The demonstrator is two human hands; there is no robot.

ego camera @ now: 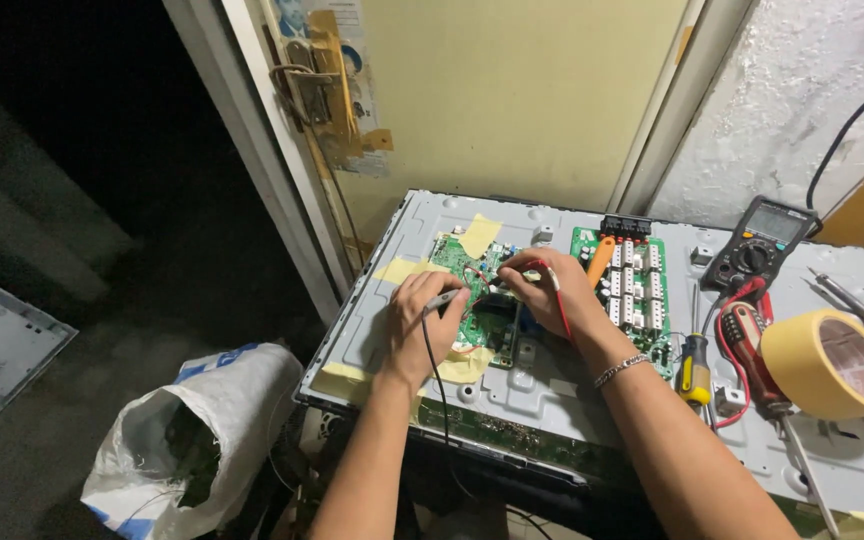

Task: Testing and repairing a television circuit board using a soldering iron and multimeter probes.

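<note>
Centre frame: left hand (422, 322) pinches black-lead probe (442, 300), right hand (552, 288) pinches red-lead probe (535, 272), tips angled onto green circuit board (472, 285) w/ grey metal panel (552, 390) beneath; black multimeter (760, 245) upper right.

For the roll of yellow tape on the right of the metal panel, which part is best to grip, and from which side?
Probably grip the roll of tape by its ring wall, one finger through the open middle and the thumb outside. It seems to lean with the hole facing up and toward the right, so come from above on the right. That side also avoids the screwdriver and the soldering iron to its left.
</note>
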